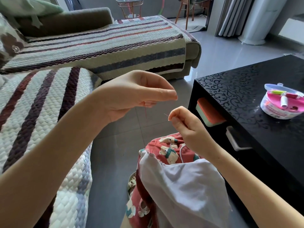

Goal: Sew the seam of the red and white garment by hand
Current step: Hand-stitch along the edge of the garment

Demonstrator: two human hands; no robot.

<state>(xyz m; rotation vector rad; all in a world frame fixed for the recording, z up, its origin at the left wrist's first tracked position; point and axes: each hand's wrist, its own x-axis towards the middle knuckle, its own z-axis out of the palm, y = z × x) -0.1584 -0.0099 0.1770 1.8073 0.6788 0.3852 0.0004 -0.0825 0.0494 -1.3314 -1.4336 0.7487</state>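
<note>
The garment [177,183], red bear-print cloth seamed to plain white, lies bunched just left of the black tabletop [246,89]. The left hand [139,96] pinches red thread [145,111]; the right hand [187,127], nearer the tabletop, pinches a needle [166,115].

We see a round plastic box of thread spools [282,104] set back from the front edge of the black scroll-patterned bench [238,89]. An orange-and-green box [209,113] sits in its front compartment, and a striped quilted sofa cover [98,46] lies beyond.
</note>
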